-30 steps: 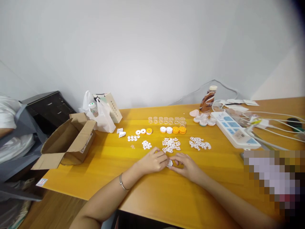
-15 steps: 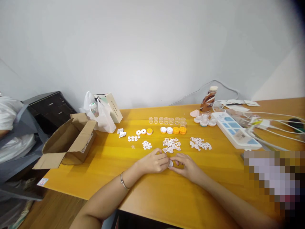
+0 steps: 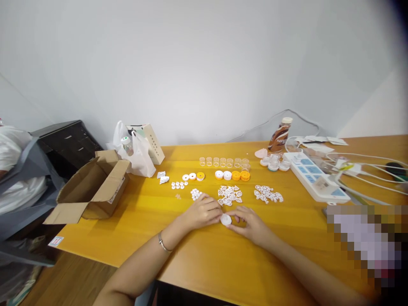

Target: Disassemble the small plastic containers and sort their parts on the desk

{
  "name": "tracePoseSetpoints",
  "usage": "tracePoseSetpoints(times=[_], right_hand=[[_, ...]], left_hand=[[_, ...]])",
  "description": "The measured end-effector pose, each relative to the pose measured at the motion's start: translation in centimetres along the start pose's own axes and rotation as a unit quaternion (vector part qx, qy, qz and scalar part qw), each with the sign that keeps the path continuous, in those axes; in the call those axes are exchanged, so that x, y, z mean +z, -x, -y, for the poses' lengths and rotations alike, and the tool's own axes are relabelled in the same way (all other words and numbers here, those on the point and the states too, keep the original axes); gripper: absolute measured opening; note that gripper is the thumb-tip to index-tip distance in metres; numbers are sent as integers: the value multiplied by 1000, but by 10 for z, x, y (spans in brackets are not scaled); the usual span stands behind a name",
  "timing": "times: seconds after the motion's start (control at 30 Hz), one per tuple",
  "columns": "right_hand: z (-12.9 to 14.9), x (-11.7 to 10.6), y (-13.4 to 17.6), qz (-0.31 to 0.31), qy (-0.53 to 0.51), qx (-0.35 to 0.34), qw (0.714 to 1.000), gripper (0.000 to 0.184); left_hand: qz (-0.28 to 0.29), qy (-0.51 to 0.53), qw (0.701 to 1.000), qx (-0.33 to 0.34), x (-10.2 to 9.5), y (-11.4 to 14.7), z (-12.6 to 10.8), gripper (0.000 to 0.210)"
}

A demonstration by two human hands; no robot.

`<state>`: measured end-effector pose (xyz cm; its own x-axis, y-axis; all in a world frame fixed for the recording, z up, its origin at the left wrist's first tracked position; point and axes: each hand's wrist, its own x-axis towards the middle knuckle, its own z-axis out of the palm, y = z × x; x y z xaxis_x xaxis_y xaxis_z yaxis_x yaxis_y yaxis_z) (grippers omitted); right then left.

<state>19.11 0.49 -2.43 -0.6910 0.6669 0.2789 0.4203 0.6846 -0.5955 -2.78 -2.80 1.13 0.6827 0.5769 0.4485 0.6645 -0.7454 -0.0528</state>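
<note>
Between my hands, low over the table, is a small white round piece (image 3: pixel 226 219) with its flat face up. My right hand (image 3: pixel 249 224) pinches its right edge between thumb and index finger. At its left edge, the curled fingers of my left hand (image 3: pixel 205 211) close on it; their tips are partly hidden. Just beyond lie a heap of white openwork plastic parts (image 3: pixel 229 194) and a second heap (image 3: pixel 268 194) farther right. White round buttons (image 3: pixel 195 194) lie behind my left hand, which covers some of them.
Clear rings (image 3: pixel 223 162) stand in a row behind white and orange discs (image 3: pixel 236 175). An open cardboard box (image 3: pixel 92 187) and a plastic bag (image 3: pixel 140 157) are left. A brown bottle (image 3: pixel 279 135), capped containers (image 3: pixel 274 162) and a power strip (image 3: pixel 315 176) with cables occupy the right.
My left hand has shifted slightly left, and more of the white round piece shows between my hands. My right hand keeps nearly the same place.
</note>
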Motion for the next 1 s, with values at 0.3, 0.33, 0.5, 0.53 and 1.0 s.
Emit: tracePoseSetpoints(times=[0.3, 0.33, 0.5, 0.53, 1.0], right_hand=[[6, -5, 0, 19, -14, 20, 1000, 20], [5, -4, 0, 18, -14, 21, 1000, 20], [6, -5, -1, 19, -8, 21, 1000, 19], [7, -5, -1, 20, -8, 21, 1000, 19], [8, -5, 0, 14, -9, 23, 1000, 19]], left_hand=[[9, -154, 983, -97, -59, 88, 55, 15], [17, -169, 980, -104, -61, 97, 60, 16], [59, -196, 973, -102, -55, 119, 74, 22], [64, -201, 972, -99, -53, 119, 75, 22], [68, -186, 976, -88, -52, 110, 78, 24]])
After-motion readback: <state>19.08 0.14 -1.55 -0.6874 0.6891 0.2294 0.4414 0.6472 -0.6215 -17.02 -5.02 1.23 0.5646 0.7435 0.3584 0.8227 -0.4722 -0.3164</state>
